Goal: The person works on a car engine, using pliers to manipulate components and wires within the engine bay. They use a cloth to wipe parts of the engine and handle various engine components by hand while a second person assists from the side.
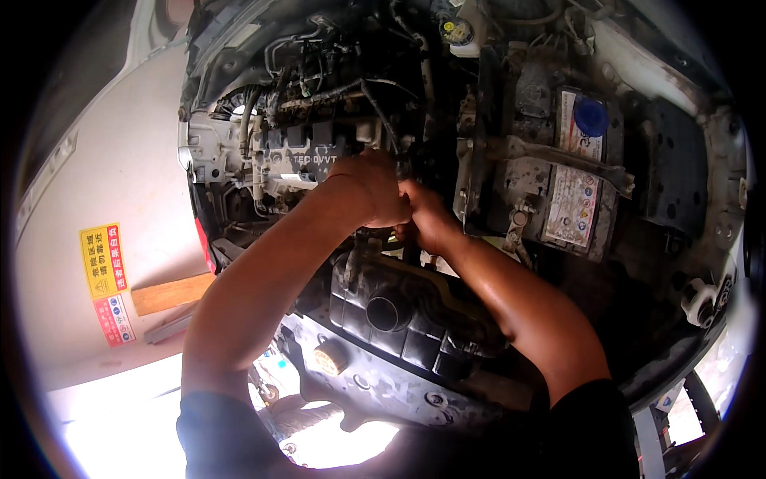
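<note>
Both my hands reach into a car's engine bay and meet at the right end of the engine. My left hand [369, 188] is closed, its back toward me, beside the dark engine cover [299, 153]; its fingertips are out of sight. Against it, my right hand [431, 220] is curled, with its thumb near the left hand. Whatever the two grip is hidden between and behind them. Just nearer to me than the hands lies a black plastic air box [359, 307] with a round opening [388, 311]. Dark hoses [379, 112] run behind the hands.
On the right sit a dusty battery [574, 203] under a metal bracket [550, 156] and a round blue object [591, 117]. A yellow-capped reservoir [460, 38] is at the back. A beige round cap [329, 358] lies on the front panel [383, 382]. A wooden board [171, 295] is at left.
</note>
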A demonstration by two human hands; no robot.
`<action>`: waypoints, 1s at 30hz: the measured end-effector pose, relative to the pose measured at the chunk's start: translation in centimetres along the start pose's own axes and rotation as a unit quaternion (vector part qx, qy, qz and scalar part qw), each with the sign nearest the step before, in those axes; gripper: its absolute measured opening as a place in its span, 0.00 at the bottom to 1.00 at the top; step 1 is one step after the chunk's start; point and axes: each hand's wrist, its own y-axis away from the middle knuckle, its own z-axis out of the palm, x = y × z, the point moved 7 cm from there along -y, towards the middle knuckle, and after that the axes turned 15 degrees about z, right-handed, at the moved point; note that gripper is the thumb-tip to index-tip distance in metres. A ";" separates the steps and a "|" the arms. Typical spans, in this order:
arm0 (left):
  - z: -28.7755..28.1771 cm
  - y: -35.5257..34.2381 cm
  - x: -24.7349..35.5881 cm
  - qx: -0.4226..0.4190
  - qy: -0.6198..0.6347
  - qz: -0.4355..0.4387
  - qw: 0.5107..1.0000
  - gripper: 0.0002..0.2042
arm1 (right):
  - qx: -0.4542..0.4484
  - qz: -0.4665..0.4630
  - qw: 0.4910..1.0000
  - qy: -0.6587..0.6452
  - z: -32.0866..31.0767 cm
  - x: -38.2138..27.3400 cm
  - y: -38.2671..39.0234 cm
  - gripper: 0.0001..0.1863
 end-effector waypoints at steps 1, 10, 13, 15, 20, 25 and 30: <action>0.4 0.1 0.0 -0.035 -0.007 -0.009 0.999 0.38 | 0.015 0.009 1.000 -0.017 0.2 0.0 0.1 0.19; 2.3 -1.3 0.9 0.036 -0.112 -0.031 0.993 0.38 | 0.048 -0.009 0.999 0.016 1.4 -0.2 2.1 0.25; 2.4 -0.9 -0.5 0.078 -0.072 0.003 0.994 0.34 | 0.035 0.031 0.995 0.086 1.1 0.3 2.2 0.30; 2.8 -1.6 -2.6 0.059 -0.058 0.041 0.996 0.33 | 0.032 0.027 0.993 0.111 1.0 0.5 1.8 0.32; 3.3 -1.2 -1.9 0.128 -0.130 0.044 0.982 0.32 | 0.067 -0.003 0.994 0.081 -0.7 0.7 1.5 0.30; 3.8 -0.3 -2.5 0.145 -0.091 0.057 0.984 0.35 | 0.106 -0.005 0.991 0.084 -1.4 1.0 1.4 0.27; 3.8 -0.4 -2.8 0.155 -0.038 0.054 0.986 0.35 | 0.125 -0.007 0.987 0.099 -1.8 1.2 1.5 0.27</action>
